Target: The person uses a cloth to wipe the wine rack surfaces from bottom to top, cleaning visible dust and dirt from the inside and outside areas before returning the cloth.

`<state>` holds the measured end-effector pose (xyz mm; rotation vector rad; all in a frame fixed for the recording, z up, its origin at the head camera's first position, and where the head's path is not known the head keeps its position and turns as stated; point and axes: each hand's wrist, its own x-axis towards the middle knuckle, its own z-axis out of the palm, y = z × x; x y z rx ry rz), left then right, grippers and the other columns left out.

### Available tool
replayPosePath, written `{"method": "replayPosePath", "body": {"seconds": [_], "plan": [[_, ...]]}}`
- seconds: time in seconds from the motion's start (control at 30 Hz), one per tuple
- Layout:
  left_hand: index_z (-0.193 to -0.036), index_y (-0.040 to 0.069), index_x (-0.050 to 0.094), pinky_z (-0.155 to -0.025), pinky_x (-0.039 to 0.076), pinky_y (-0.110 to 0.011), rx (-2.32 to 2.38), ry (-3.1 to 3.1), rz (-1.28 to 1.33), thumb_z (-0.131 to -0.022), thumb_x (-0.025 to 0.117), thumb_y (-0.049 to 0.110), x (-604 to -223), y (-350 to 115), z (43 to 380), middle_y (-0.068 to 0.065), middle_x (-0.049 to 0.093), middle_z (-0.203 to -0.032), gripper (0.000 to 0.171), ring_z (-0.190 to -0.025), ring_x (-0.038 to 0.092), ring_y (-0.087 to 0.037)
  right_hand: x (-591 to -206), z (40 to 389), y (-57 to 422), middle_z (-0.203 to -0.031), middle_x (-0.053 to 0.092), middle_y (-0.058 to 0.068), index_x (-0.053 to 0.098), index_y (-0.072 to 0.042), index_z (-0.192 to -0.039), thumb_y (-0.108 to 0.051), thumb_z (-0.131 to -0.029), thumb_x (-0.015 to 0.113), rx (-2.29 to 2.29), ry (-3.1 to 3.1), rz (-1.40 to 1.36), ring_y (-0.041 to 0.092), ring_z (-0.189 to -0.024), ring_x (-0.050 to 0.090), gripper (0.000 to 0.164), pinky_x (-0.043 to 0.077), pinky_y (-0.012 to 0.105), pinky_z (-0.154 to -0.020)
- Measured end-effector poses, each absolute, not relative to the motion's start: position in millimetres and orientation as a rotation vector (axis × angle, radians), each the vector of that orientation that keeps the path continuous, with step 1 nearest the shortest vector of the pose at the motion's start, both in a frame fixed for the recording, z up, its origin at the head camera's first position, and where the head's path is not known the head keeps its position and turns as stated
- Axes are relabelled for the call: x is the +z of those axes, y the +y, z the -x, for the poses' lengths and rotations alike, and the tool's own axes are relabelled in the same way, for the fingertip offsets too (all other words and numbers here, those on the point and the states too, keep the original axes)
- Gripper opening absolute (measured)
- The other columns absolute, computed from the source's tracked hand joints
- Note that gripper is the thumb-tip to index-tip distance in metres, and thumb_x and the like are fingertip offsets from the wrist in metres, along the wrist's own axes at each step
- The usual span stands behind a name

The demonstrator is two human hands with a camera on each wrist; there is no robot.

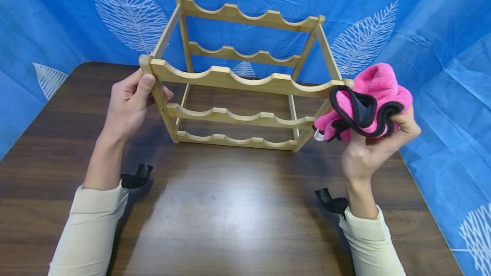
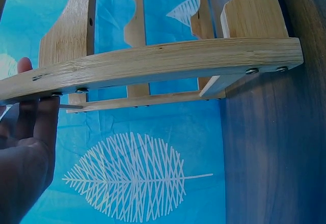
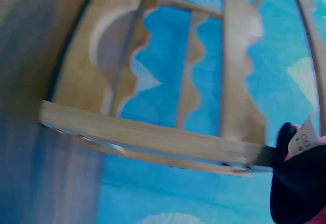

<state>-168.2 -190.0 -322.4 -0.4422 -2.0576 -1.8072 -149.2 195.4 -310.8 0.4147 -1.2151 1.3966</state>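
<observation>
A light wooden wine rack (image 1: 220, 76) with scalloped rails stands on the dark table. My left hand (image 1: 128, 101) grips its front left upright near the top, thumb in front and fingers behind. In the left wrist view, fingers of that hand (image 2: 38, 127) wrap the same upright (image 2: 168, 61). At the rack's front right corner, my right hand (image 1: 377, 146) holds a bunched pink cloth (image 1: 379, 84) with black edging and a white tag. The cloth lies against that corner and hides part of the upright. The right wrist view shows the cloth's dark side (image 3: 295, 178) beside the upright's end.
The brown wooden table (image 1: 215, 225) carries the rack near its far edge. Behind and to the right hangs a blue sheet (image 1: 441, 97) with white leaf prints. Black straps (image 1: 138, 176) stick out from both wrists above the table.
</observation>
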Motion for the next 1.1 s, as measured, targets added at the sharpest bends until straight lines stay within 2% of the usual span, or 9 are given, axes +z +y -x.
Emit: {"method": "replayPosePath", "body": {"seconds": [0.1,0.23,0.37,0.47,0.53,0.6,0.7,0.87,1.1], "plan": [[-0.123,0.008,0.068,-0.079,0.055,-0.02,-1.788,-2.068,0.438,-0.105,0.048,0.022,-321.9,-189.5,168.3,-0.007,0.07,-0.082,0.03,-0.082,0.069,-0.018,-322.9,152.8,197.3,-0.121,0.047,0.025,0.038,0.006,-0.095,0.009,-0.079,0.067,1.441,-1.382,-0.492,0.038,-0.117,0.042,0.033,0.037,0.042,-0.101],[-0.122,0.009,0.068,-0.079,0.055,-0.021,-1.772,-2.07,0.429,-0.105,0.047,0.021,-321.6,-187.7,167.9,-0.007,0.07,-0.081,0.03,-0.082,0.069,-0.018,-338.9,150.6,207.6,-0.138,0.035,0.018,0.037,0.002,-0.108,0.011,-0.078,0.06,1.584,-1.631,-0.563,0.035,-0.12,0.043,0.039,0.042,0.036,-0.099],[-0.122,0.009,0.068,-0.079,0.055,-0.021,-1.764,-2.074,0.423,-0.105,0.047,0.021,-321.2,-186.7,168.2,-0.006,0.07,-0.081,0.029,-0.082,0.069,-0.018,-345.1,145.7,217.6,-0.145,0.024,0.015,0.033,-0.005,-0.115,-0.016,-0.084,0.071,1.765,-1.715,-0.621,0.035,-0.116,0.047,0.05,0.046,0.029,-0.092],[-0.122,0.009,0.068,-0.08,0.055,-0.021,-1.758,-2.082,0.418,-0.105,0.047,0.021,-321.3,-187.0,168.1,-0.006,0.07,-0.082,0.029,-0.082,0.069,-0.017,-344.0,143.7,220.9,-0.142,0.027,0.015,0.035,-0.008,-0.115,-0.035,-0.086,0.075,1.78,-1.763,-0.605,0.031,-0.114,0.046,0.056,0.043,0.027,-0.092],[-0.122,0.009,0.068,-0.08,0.055,-0.021,-1.746,-2.088,0.41,-0.106,0.047,0.02,-321.6,-187.4,167.7,-0.006,0.07,-0.081,0.029,-0.082,0.069,-0.017,-342.8,143.3,221.5,-0.138,0.032,0.014,0.036,-0.009,-0.113,-0.028,-0.089,0.073,1.771,-1.811,-0.567,0.029,-0.109,0.048,0.048,0.044,0.026,-0.088],[-0.122,0.009,0.068,-0.08,0.055,-0.021,-1.739,-2.088,0.401,-0.106,0.047,0.02,-321.9,-187.7,167.3,-0.006,0.07,-0.081,0.029,-0.082,0.069,-0.017,-341.8,143.3,221.8,-0.133,0.037,0.014,0.038,-0.009,-0.11,-0.011,-0.088,0.069,1.744,-1.869,-0.515,0.026,-0.105,0.05,0.038,0.047,0.024,-0.085],[-0.122,0.009,0.068,-0.08,0.055,-0.021,-1.75,-2.082,0.405,-0.105,0.048,0.02,-321.9,-188.5,167.1,-0.006,0.07,-0.081,0.029,-0.083,0.069,-0.018,-340.0,144.0,224.4,-0.127,0.042,0.012,0.039,-0.009,-0.107,0.006,-0.083,0.066,1.714,-1.968,-0.449,0.025,-0.099,0.055,0.04,0.053,0.02,-0.077],[-0.122,0.008,0.068,-0.08,0.055,-0.021,-1.77,-2.075,0.415,-0.105,0.048,0.021,-321.7,-188.5,167.6,-0.007,0.07,-0.081,0.029,-0.083,0.069,-0.018,-336.8,144.2,233.9,-0.119,0.048,0.008,0.037,-0.012,-0.106,0.009,-0.08,0.067,1.599,-2.198,-0.363,0.022,-0.096,0.058,0.044,0.054,0.019,-0.075],[-0.119,0.006,0.069,-0.079,0.055,-0.02,-1.793,-2.04,0.407,-0.105,0.049,0.021,-322.8,-187.2,167.6,-0.008,0.07,-0.079,0.029,-0.08,0.069,-0.018,-335.5,145.4,244.3,-0.134,0.043,0.009,0.033,-0.008,-0.107,0.01,-0.081,0.069,1.546,-2.423,-0.392,0.023,-0.106,0.054,0.047,0.054,0.019,-0.078]]}}
